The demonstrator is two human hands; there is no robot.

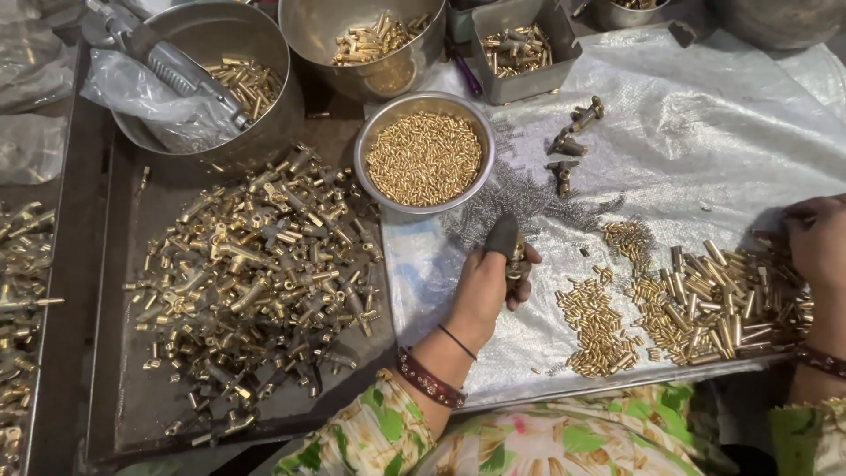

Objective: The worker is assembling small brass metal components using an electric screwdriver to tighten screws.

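Observation:
My left hand (pixel 486 284) is closed around a small brass fitting (pixel 516 261) over the white woven sheet (pixel 705 150), with a dark rubber cap on the forefinger. At the right edge my right hand (pixel 815 242) rests on a heap of brass tubes (pixel 718 300); its fingers are curled into the pile and what they hold is hidden. A spread of small brass pins (pixel 595 322) lies between the two hands. Thin steel springs (pixel 520 198) are scattered just beyond my left hand.
A steel bowl of tiny brass pins (pixel 424 159) stands past the left hand. A dark tray (pixel 123 388) on the left holds a big pile of brass fittings (pixel 256 264). Larger steel bowls (pixel 374 40) and a grey bin (pixel 522 48) line the back. Three assembled fittings (pixel 568 141) lie on the sheet.

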